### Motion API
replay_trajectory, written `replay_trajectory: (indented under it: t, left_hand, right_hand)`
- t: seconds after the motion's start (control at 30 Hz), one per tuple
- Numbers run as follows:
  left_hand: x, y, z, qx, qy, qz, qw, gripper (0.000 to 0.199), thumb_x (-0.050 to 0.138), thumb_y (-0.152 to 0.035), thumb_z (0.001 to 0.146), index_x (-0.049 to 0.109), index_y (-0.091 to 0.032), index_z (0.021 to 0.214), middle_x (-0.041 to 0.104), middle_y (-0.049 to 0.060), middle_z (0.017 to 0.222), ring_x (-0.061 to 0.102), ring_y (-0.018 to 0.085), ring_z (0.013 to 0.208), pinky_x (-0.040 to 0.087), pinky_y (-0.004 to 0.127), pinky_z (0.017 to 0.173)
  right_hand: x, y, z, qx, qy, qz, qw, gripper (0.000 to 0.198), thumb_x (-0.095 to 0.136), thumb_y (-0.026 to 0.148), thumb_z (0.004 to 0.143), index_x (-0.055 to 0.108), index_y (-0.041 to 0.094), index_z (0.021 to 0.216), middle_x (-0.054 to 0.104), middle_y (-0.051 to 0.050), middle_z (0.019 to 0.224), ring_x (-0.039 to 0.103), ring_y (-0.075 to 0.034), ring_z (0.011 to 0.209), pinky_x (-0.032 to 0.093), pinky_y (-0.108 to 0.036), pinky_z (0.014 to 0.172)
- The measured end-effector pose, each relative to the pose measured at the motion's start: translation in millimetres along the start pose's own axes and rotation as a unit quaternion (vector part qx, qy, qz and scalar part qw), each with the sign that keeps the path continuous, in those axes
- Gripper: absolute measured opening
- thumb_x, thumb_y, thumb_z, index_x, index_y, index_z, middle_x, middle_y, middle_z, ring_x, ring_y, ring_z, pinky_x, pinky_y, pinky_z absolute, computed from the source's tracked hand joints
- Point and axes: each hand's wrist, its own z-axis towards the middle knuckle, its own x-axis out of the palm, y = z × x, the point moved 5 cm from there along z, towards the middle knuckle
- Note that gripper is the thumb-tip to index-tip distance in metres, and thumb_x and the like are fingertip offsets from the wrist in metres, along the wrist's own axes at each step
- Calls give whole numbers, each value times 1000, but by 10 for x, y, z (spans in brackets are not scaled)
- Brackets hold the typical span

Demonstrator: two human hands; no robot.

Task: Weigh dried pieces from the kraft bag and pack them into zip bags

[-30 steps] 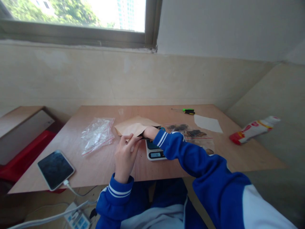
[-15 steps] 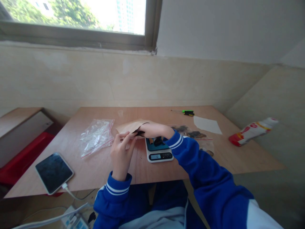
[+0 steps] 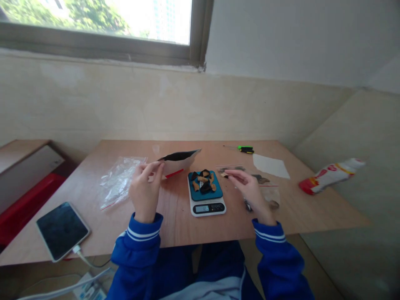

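My left hand [image 3: 146, 187] pinches the near edge of a paper pouch [image 3: 175, 166], whose dark mouth gapes and whose front bears a red strip. To the right of the scale, my right hand [image 3: 248, 189] is closed with a small tan dried piece [image 3: 224, 175] at its fingertips. Between the hands stands a white kitchen scale [image 3: 208, 208] with a blue top and a lit display. Several curled dark and tan dried pieces [image 3: 204, 181] lie on its top. Under and behind my right hand are clear zip bags [image 3: 265, 183] with dark contents.
Left of the pouch lies a clear plastic bag [image 3: 121, 181], and a phone [image 3: 63, 230] on a cable is near the table's left edge. At the back right are screwdrivers [image 3: 245, 148], white paper [image 3: 271, 166] and a red-and-white bottle [image 3: 329, 177].
My right hand has come out of the pouch and moved right past the scale, now with a small piece. The pouch has tilted and shifted, and the scale's top is uncovered.
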Motion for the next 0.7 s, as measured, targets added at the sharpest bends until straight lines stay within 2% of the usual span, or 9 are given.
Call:
replay_trajectory:
  t: [0.07,0.17,0.27,0.33,0.43,0.57,0.7]
  left_hand:
    - [0,-7,91,-14,-10,18,1000,21,61,-38,87,74,-22,88,58,0,80,55,11,64,42,25,61]
    - [-13,-25,171,-24,-20,43,999,20,61,-38,87,75,-23,87,54,-1,75,51,10,60,38,25,59]
    - [-35,-17,202,-30,-30,59,997,22,60,-39,87,74,-23,90,53,-1,76,49,11,61,38,25,60]
    - [-31,10,227,-27,-28,62,997,23,57,-39,89,73,-23,94,53,0,79,49,11,62,40,25,62]
    - [22,78,305,0,-18,46,999,26,51,-34,91,70,-23,107,56,3,89,53,13,68,45,29,72]
    - [91,211,440,42,-19,18,999,37,50,-27,90,62,-21,124,56,8,101,56,20,91,45,41,94]
    - [93,349,482,21,11,-57,998,51,52,-30,89,47,-24,140,43,13,128,57,17,91,52,40,88]
  right_hand:
    - [37,-329,-83,8,-75,-59,995,33,62,44,82,73,17,98,75,-11,103,70,-25,97,55,-42,92]
    - [196,-572,-192,25,-101,-97,990,31,56,40,86,73,18,101,75,-11,104,71,-27,96,56,-44,89]
    - [320,-549,-254,29,-84,-196,977,29,54,34,88,73,22,106,76,-10,103,71,-28,95,56,-44,87]
    - [383,-462,-274,-4,-55,-244,968,31,52,31,89,73,21,110,74,-11,107,70,-29,100,54,-44,90]
    - [441,-377,-325,-56,-10,-239,969,35,50,32,90,71,17,114,69,-14,120,63,-29,114,49,-46,100]
    - [361,-386,-447,-51,-11,-200,978,38,46,35,94,65,18,122,60,-14,134,54,-27,127,43,-47,107]
    - [166,-390,-584,-45,-47,-156,986,35,46,37,95,65,20,120,62,-12,130,53,-25,127,40,-48,109]
